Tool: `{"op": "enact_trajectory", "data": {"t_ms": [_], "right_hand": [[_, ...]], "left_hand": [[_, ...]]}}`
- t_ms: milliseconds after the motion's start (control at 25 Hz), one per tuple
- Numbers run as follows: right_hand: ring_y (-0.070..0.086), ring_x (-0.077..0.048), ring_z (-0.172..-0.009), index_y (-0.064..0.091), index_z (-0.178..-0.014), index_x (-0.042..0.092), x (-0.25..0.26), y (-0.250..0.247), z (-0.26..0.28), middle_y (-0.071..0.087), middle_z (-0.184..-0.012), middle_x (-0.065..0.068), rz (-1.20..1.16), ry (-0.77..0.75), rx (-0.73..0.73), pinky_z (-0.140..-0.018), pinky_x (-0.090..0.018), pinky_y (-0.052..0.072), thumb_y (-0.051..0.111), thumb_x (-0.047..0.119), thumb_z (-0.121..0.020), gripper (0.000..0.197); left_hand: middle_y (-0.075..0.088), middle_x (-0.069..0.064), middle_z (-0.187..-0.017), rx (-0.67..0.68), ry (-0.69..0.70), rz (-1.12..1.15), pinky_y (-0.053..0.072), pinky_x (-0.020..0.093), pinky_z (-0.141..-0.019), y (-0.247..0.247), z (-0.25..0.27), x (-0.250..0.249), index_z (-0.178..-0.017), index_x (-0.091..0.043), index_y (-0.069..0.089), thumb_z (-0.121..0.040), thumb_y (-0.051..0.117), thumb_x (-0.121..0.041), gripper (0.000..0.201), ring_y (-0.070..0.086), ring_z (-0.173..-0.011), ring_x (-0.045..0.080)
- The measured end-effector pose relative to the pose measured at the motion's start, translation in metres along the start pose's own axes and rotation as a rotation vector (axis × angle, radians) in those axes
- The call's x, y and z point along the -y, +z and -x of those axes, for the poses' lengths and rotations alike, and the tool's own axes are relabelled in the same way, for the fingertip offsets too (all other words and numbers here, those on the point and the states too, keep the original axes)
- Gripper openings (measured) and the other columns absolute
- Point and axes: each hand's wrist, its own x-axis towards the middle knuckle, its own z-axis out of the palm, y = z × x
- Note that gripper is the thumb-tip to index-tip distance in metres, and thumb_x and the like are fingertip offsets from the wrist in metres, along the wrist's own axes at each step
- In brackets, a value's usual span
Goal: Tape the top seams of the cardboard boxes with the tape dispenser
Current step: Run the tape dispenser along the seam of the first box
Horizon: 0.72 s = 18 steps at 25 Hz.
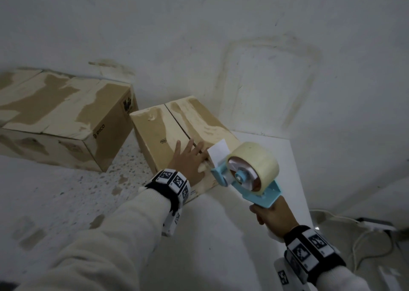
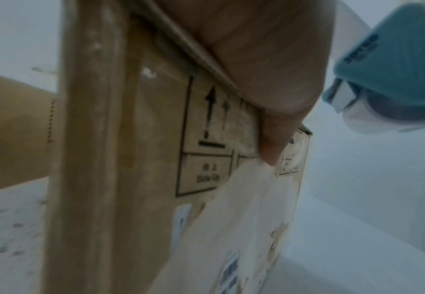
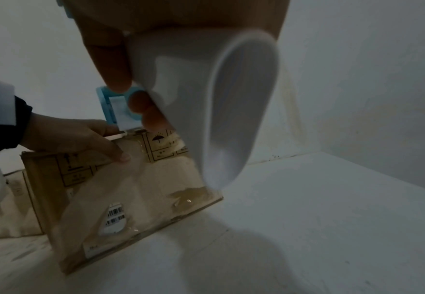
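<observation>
A small cardboard box [image 1: 159,133] stands in the middle, its top seam [image 1: 177,120] showing as a dark open line. My left hand [image 1: 188,158] lies flat on the box top by the near edge, and its thumb [image 2: 269,139] hangs down the front face [image 2: 156,159]. My right hand [image 1: 272,213] grips the white handle [image 3: 206,99] of the blue tape dispenser [image 1: 250,180], which carries a roll of pale tape [image 1: 259,158]. The dispenser's front end [image 3: 116,107] sits at the box's near top edge, beside my left hand [image 3: 75,137]. A larger box [image 1: 55,113] stands to the left.
The small box rests partly on a raised white ledge [image 1: 276,202] in a corner between white walls. Speckled floor [image 1: 66,191] lies to the left. Cables and a power strip [image 1: 371,224] lie on the floor at the right.
</observation>
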Motion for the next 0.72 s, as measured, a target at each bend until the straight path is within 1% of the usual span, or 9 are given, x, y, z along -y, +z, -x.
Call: {"op": "enact_trajectory", "data": {"t_ms": [80,160,280,360,480,600,720], "right_hand": [[0.043,-0.016,-0.043,0.053,-0.057,0.012,0.0,0.006,0.002,0.048,-0.042,0.002,-0.001,-0.001,0.005,-0.047,-0.028,0.034,0.062,0.02,-0.057,0.012],[0.043,-0.016,-0.043,0.053,-0.058,0.013,0.001,0.011,0.003,0.048,-0.04,0.003,-0.027,0.004,0.004,-0.047,-0.027,0.035,0.062,0.021,-0.058,0.012],[0.042,-0.014,-0.041,0.051,-0.057,0.012,0.003,0.014,0.005,0.048,-0.037,0.004,-0.073,0.018,0.007,-0.045,-0.022,0.035,0.06,0.019,-0.056,0.012],[0.042,-0.013,-0.04,0.052,-0.059,0.011,0.003,0.016,0.006,0.048,-0.038,0.004,-0.082,0.016,0.008,-0.044,-0.021,0.035,0.06,0.018,-0.056,0.011],[0.041,-0.012,-0.039,0.052,-0.059,0.011,0.001,0.016,0.004,0.049,-0.038,0.004,-0.093,0.007,0.006,-0.044,-0.023,0.035,0.06,0.016,-0.056,0.01],[0.041,-0.013,-0.039,0.052,-0.059,0.01,0.0,0.019,0.004,0.049,-0.039,0.003,-0.135,0.001,-0.002,-0.043,-0.024,0.034,0.061,0.014,-0.055,0.011],[0.042,-0.012,-0.038,0.051,-0.055,0.012,-0.005,0.023,0.004,0.049,-0.037,0.003,-0.123,-0.004,-0.015,-0.042,-0.022,0.035,0.062,0.015,-0.055,0.011]], "left_hand": [[-0.004,0.003,-0.16,0.002,0.035,-0.071,-0.005,0.057,-0.115,0.001,0.0,-0.001,-0.15,-0.026,0.002,-0.094,0.04,-0.041,0.069,-0.009,-0.147,0.024],[-0.005,0.005,-0.16,0.001,0.049,-0.083,-0.006,0.054,-0.116,0.001,-0.001,-0.001,-0.15,-0.024,0.003,-0.094,0.041,-0.039,0.069,-0.01,-0.147,0.024],[-0.008,0.002,-0.16,-0.026,0.063,-0.046,-0.005,0.049,-0.117,0.003,-0.009,-0.005,-0.151,-0.022,0.0,-0.095,0.039,-0.041,0.071,-0.012,-0.147,0.023],[-0.008,0.001,-0.16,-0.014,0.083,-0.025,-0.004,0.048,-0.117,0.005,-0.014,-0.007,-0.151,-0.021,-0.002,-0.096,0.037,-0.04,0.07,-0.011,-0.147,0.023],[0.0,0.002,-0.159,0.007,0.071,0.048,-0.001,0.047,-0.118,0.006,-0.019,-0.008,-0.151,-0.018,0.003,-0.095,0.042,-0.037,0.071,-0.004,-0.147,0.021],[0.008,0.003,-0.158,-0.039,0.046,0.082,0.002,0.047,-0.118,0.008,-0.02,-0.008,-0.15,-0.015,0.008,-0.092,0.046,-0.035,0.072,0.003,-0.147,0.02],[0.011,0.005,-0.157,-0.054,0.075,0.084,0.004,0.047,-0.118,0.008,-0.019,-0.009,-0.15,-0.014,0.012,-0.094,0.044,-0.034,0.067,0.005,-0.146,0.022]]}}
